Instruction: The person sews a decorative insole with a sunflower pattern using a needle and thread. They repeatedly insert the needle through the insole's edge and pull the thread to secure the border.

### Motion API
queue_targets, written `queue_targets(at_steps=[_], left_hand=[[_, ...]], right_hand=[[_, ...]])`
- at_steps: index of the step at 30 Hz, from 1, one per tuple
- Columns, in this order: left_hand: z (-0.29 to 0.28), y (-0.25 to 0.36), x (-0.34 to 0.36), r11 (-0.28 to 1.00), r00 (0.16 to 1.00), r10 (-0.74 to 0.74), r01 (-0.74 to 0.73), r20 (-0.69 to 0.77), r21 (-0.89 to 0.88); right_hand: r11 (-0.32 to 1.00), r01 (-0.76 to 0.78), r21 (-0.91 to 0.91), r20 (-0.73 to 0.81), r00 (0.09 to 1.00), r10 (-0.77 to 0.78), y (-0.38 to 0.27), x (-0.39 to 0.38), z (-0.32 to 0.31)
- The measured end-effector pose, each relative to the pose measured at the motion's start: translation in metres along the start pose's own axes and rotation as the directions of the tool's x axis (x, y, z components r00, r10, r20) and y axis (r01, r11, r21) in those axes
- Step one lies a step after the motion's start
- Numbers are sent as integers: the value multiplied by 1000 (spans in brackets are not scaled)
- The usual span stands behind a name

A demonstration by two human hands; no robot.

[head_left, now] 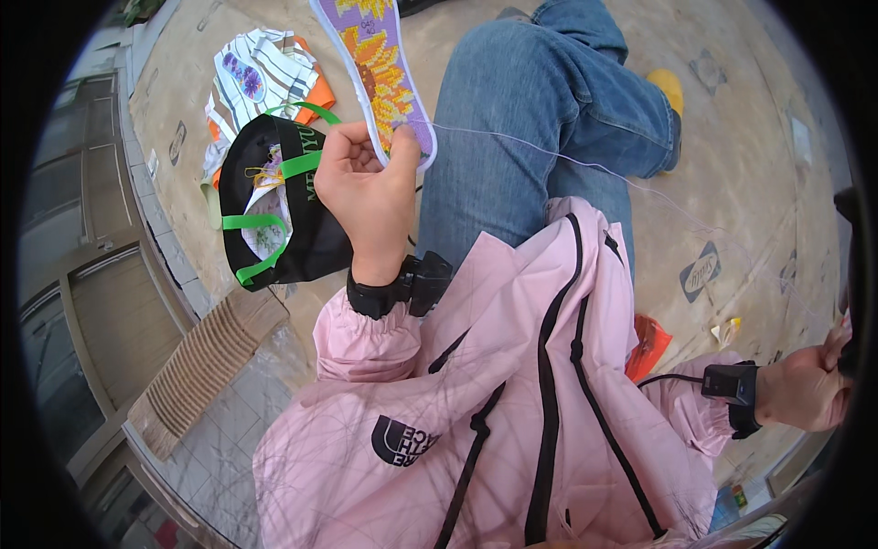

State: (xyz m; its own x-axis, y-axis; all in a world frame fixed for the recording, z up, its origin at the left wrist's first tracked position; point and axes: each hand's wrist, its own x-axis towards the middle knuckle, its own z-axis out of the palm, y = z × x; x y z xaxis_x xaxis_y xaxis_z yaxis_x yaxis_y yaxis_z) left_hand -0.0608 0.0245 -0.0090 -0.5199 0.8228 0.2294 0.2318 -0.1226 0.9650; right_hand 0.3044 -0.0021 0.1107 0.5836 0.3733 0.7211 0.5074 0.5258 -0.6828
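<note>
My left hand (370, 188) pinches the lower end of a cross-stitch insole (391, 96), thumb on its face and fingers curled behind. The insole is purple with yellow-orange sunflowers and a white edge; its top is cut off by the frame. From near my thumb a thin pale purple thread (549, 151) stretches across my jeans toward the far right. Out there my right hand (809, 389) is closed, arm extended and back of the hand showing. The thread leads toward its fingers, but the fingertips are lost at the dark rim, and no needle can be made out.
A black tote bag (297, 220) with green handles stands left of my knees, stuffed with cloth and threads. Behind it lie striped fabric and another patterned insole (243, 77). Ribbed cardboard (206, 371) lies at lower left, and an orange-red packet (647, 346) sits beside my jacket.
</note>
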Motion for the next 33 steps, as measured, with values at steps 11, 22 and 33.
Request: queue_targets(at_steps=[11,22,33], left_hand=[[27,62,-49,903,910,-138,278,391,-329],[27,63,-53,909,904,-87,245,419,-339],[33,42,-50,955,878,295,-279,377,-96]], right_hand=[[998,-38,57,796,605,-22,-27,-129,85],[997,-63,33,799,602,12,-27,-135,85],[981,-195,-15,867,487,110,-25,-128,87]])
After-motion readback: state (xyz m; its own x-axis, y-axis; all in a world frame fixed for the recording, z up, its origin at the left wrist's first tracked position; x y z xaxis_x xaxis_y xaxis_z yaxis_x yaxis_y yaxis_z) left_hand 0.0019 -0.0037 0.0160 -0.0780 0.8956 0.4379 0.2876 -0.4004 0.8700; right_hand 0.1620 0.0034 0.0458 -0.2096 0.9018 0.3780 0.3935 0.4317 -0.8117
